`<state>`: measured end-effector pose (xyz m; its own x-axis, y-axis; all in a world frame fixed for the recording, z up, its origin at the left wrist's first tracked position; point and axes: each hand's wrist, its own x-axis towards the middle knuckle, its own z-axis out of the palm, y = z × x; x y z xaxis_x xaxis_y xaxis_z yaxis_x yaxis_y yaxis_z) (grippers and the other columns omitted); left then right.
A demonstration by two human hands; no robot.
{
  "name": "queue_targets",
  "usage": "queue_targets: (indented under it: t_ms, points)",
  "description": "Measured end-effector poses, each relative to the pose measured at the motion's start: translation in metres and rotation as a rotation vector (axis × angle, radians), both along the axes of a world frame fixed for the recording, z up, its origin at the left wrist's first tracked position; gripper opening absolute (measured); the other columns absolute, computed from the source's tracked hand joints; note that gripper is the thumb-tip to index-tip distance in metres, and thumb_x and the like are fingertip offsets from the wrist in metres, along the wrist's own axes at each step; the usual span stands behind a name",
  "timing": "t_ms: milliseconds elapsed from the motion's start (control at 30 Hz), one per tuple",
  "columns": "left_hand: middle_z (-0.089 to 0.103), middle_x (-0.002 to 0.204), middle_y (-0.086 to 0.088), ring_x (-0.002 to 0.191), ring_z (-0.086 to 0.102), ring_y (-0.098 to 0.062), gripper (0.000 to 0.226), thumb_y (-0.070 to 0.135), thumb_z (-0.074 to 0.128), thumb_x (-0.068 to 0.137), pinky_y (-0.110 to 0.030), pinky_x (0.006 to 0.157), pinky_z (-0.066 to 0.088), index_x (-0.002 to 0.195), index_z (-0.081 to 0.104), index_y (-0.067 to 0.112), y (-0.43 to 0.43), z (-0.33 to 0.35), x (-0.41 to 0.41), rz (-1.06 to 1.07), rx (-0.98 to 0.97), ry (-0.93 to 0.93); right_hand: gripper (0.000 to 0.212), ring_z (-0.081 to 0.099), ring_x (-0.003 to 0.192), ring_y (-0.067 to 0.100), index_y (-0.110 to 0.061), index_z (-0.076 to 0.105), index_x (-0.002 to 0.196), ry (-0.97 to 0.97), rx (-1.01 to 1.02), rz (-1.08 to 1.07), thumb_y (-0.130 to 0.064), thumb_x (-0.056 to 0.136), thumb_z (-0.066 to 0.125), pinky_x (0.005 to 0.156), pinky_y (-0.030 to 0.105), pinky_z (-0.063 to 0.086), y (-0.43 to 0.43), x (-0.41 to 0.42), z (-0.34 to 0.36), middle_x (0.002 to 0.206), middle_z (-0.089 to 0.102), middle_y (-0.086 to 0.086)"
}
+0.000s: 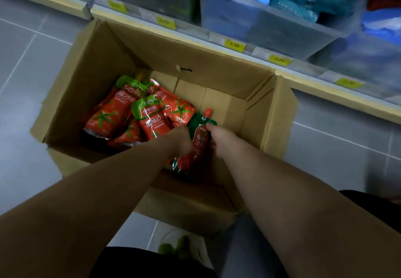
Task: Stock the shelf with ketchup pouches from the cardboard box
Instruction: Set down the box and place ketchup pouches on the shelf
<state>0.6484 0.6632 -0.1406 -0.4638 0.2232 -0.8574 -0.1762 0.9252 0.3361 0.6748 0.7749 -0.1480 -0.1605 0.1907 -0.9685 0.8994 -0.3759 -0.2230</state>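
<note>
I saw both arms stretched down into the cardboard box. The left hand and right hand clutched one ketchup pouch between them, right of the other pouches.

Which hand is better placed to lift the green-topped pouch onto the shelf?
Probably the right hand: both grip the green-and-red ketchup pouch, but it is nearer the yellow-edged shelf; the left hand borders the red pouch pile.
</note>
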Motion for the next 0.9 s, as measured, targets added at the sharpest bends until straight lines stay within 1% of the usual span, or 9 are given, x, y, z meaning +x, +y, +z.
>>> queue_targets:
  t_ms: [100, 167, 267, 333, 467, 633, 733, 833, 900]
  points:
    - [0.057, 0.120, -0.016, 0.110, 0.057, -0.031, 0.069, 0.020, 0.075, 0.077, -0.043, 0.094, 0.050, 0.132, 0.037, 0.002, 0.004, -0.001, 0.001, 0.028, -0.026, 0.044, 0.056, 0.052, 0.115, 0.028, -0.008, 0.044, 0.131, -0.009, -0.027, 0.013, -0.041, 0.087, 0.060, 0.084, 0.038, 0.040, 0.004, -0.001, -0.004, 0.128, 0.054, 0.012]
    - [0.058, 0.117, -0.015, 0.107, 0.058, -0.030, 0.060, 0.020, 0.072, 0.079, -0.040, 0.092, 0.050, 0.127, 0.042, 0.002, 0.007, -0.002, 0.002, 0.049, -0.036, 0.080, 0.057, 0.058, 0.097, 0.026, -0.007, 0.046, 0.127, -0.014, -0.054, 0.009, -0.043, 0.086, 0.060, 0.083, 0.037, 0.043, 0.005, 0.000, -0.003, 0.110, 0.060, 0.011]
    - [0.059, 0.117, -0.015, 0.106, 0.059, -0.029, 0.050, 0.016, 0.069, 0.082, -0.039, 0.091, 0.051, 0.124, 0.045, 0.003, 0.011, -0.005, 0.003, 0.081, -0.042, 0.115, 0.049, 0.049, 0.064, 0.018, -0.007, 0.052, 0.114, 0.002, -0.061, 0.008, -0.045, 0.084, 0.063, 0.073, 0.034, 0.042, 0.005, -0.001, -0.003, 0.075, 0.053, 0.004]
    - [0.058, 0.120, -0.014, 0.109, 0.058, -0.029, 0.056, 0.019, 0.071, 0.081, -0.038, 0.092, 0.050, 0.127, 0.042, 0.004, 0.013, -0.003, 0.004, 0.065, -0.028, 0.119, 0.044, 0.051, 0.065, 0.019, -0.008, 0.054, 0.108, 0.022, -0.033, 0.033, -0.039, 0.081, 0.068, 0.073, 0.035, 0.042, 0.006, 0.002, -0.001, 0.076, 0.055, 0.004]
    - [0.056, 0.127, -0.014, 0.116, 0.055, -0.030, 0.071, 0.025, 0.075, 0.077, -0.043, 0.098, 0.047, 0.133, 0.037, 0.005, 0.013, 0.014, -0.004, 0.001, 0.012, 0.124, 0.040, 0.059, 0.084, 0.023, -0.013, 0.054, 0.106, 0.134, 0.099, 0.010, -0.030, 0.077, 0.075, 0.070, 0.036, 0.046, 0.007, 0.004, 0.005, 0.100, 0.064, 0.006]
    - [0.061, 0.123, -0.008, 0.110, 0.060, -0.025, 0.070, 0.027, 0.080, 0.070, -0.041, 0.094, 0.050, 0.130, 0.046, 0.015, 0.011, 0.053, -0.027, 0.049, 0.122, 0.147, 0.028, 0.063, 0.074, 0.016, -0.016, 0.059, 0.095, 0.293, 0.012, -0.068, -0.022, 0.074, 0.078, 0.054, 0.029, 0.044, 0.022, -0.006, 0.043, 0.094, 0.070, 0.005]
    - [0.063, 0.121, -0.006, 0.107, 0.059, -0.021, 0.069, 0.026, 0.085, 0.063, -0.036, 0.092, 0.050, 0.124, 0.054, 0.015, 0.009, 0.079, -0.036, 0.095, 0.175, 0.129, 0.040, 0.061, 0.076, 0.014, -0.013, 0.057, 0.102, 0.398, -0.015, -0.046, -0.017, 0.070, 0.080, 0.062, 0.029, 0.046, 0.036, -0.014, 0.075, 0.096, 0.068, 0.004]
    - [0.060, 0.125, -0.003, 0.103, 0.055, -0.015, 0.080, 0.024, 0.087, 0.058, -0.023, 0.077, 0.047, 0.128, 0.050, 0.018, 0.011, 0.101, -0.036, 0.100, 0.190, 0.095, 0.048, 0.060, 0.088, 0.018, -0.010, 0.057, 0.111, 0.480, -0.016, -0.024, -0.019, 0.070, 0.080, 0.085, 0.037, 0.043, 0.053, -0.018, 0.105, 0.104, 0.068, 0.006]
    - [0.057, 0.130, -0.003, 0.113, 0.054, -0.019, 0.086, 0.026, 0.088, 0.056, -0.030, 0.087, 0.045, 0.132, 0.047, 0.020, 0.017, 0.113, -0.032, 0.090, 0.189, 0.105, 0.046, 0.059, 0.096, 0.020, -0.011, 0.059, 0.109, 0.516, -0.012, -0.004, -0.022, 0.069, 0.080, 0.093, 0.044, 0.041, 0.067, -0.019, 0.125, 0.107, 0.069, 0.006]
